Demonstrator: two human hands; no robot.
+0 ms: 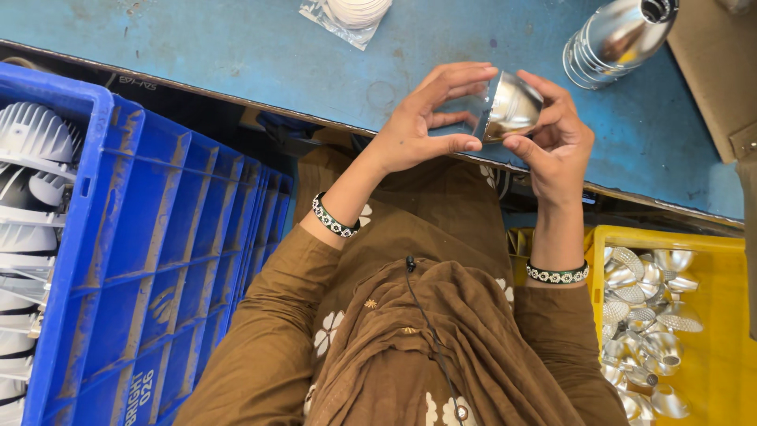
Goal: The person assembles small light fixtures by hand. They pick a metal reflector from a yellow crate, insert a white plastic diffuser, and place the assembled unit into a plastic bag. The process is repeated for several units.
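A shiny silver reflector cup (514, 105) is held between both hands above the near edge of the blue table (236, 47). My left hand (426, 118) has its fingertips spread over the cup's wide mouth, where a thin clear piece seems to lie. My right hand (558, 142) grips the cup's rounded back with thumb and fingers. Each wrist wears a beaded bracelet.
A blue crate (150, 244) at the left holds white ribbed housings (27, 158). At the lower right, a yellow crate (721, 315) contains several loose silver reflectors (646, 315). On the table are a stack of nested reflectors (615, 35), a plastic bag of white discs (351, 16) and cardboard (721, 71).
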